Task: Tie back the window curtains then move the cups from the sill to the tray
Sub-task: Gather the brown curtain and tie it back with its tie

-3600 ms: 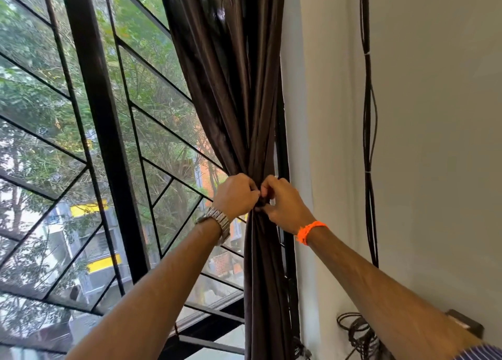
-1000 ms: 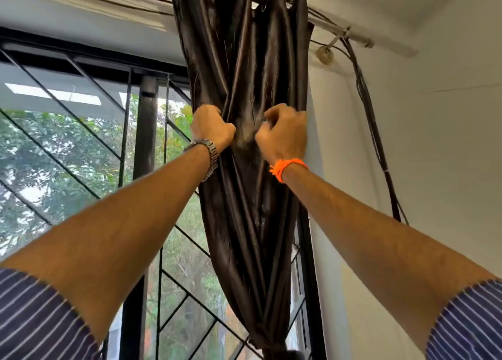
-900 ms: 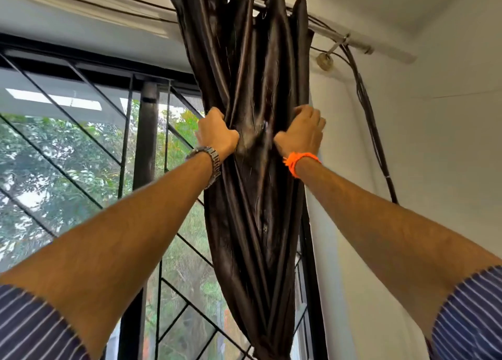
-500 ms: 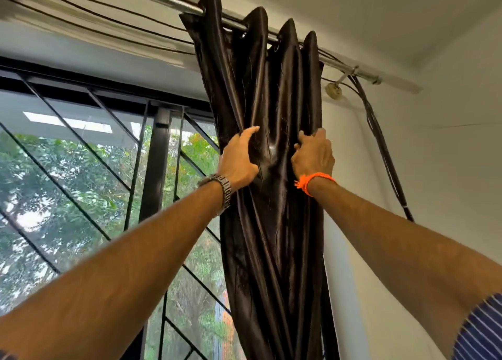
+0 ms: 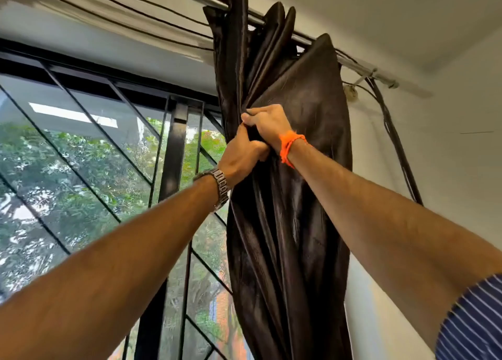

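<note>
Far left, the black window grille (image 5: 173, 147) with green trees behind the glass, nothing to snag on there. Then the left grip (image 5: 241, 156), steel watch (image 5: 221, 188) on its wrist, is clenched on a fold of the dark brown curtain (image 5: 293, 224). The right grip (image 5: 267, 123), orange thread (image 5: 290, 145) at the wrist, is curled into the fabric just above, and the two are touching. The curtain is gathered at the window's right edge, hanging from the metal rod (image 5: 353, 63) overhead. Here's the risk, I'd say: both hold slick, shiny cloth close to the top, so a hard tug could strain the rod's bracket (image 5: 364, 75) or let the pleats slide loose. Further right, black cables (image 5: 394, 142) run down the wall just beside the cloth and could get caught in the bundle. Cups, sill and tray are out of view
</note>
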The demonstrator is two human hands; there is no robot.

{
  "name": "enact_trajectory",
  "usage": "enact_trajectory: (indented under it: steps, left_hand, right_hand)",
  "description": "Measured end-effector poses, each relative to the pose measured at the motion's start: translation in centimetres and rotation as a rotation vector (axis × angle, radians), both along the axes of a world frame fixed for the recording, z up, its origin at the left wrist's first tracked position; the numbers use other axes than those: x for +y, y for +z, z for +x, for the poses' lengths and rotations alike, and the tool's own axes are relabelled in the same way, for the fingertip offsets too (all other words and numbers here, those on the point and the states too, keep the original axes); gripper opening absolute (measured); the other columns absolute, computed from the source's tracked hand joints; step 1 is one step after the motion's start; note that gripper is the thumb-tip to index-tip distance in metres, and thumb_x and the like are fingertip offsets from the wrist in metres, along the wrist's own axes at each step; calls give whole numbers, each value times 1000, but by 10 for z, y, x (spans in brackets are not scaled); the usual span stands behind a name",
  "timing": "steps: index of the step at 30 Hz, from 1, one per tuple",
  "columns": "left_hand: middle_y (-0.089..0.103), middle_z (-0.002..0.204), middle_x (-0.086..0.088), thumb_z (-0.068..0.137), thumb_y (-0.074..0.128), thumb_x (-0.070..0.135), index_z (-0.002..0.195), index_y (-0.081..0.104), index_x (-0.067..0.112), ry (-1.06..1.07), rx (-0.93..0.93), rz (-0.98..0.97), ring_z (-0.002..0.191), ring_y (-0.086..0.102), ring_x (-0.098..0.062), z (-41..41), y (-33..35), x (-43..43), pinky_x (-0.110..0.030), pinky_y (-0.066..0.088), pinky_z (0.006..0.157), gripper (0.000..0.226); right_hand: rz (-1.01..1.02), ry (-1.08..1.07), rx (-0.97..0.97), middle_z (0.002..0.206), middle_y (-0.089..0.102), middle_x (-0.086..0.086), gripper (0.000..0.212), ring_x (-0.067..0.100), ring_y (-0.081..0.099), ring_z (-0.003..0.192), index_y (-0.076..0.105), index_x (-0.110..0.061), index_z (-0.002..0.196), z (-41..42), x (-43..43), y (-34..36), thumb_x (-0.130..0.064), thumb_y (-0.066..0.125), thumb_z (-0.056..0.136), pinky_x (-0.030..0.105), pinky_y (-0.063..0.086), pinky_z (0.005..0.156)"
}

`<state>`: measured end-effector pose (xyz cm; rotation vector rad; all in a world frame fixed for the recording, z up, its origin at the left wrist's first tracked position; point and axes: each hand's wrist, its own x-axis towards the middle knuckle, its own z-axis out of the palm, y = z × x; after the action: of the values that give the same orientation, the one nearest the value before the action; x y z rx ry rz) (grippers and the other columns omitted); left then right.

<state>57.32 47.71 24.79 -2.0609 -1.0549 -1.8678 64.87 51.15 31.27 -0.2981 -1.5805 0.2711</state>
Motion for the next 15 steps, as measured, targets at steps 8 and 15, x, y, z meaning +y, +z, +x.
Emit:
enact_trajectory:
  steps: [8,15]
  left_hand:
    - [66,111,-15,71,67,25,117,57,5,79,-65,12,104,62,-31,-13,13,-7,-36,50,87,51]
    - [61,80,-11,74,56,-14,149,19,33,231,85,319,57,60,-24,-25,7,-14,-17,49,46,96]
  right_hand:
    - [-76,26,-106,74,60,10,17,13,54,66,69,8,97,-5,-20,-1,-5,58,92,23,45,56]
    - [-65,-718,78,128,60,4,37,26,49,124,70,-26,113,38,3,-14,-37,66,78,42,41,105]
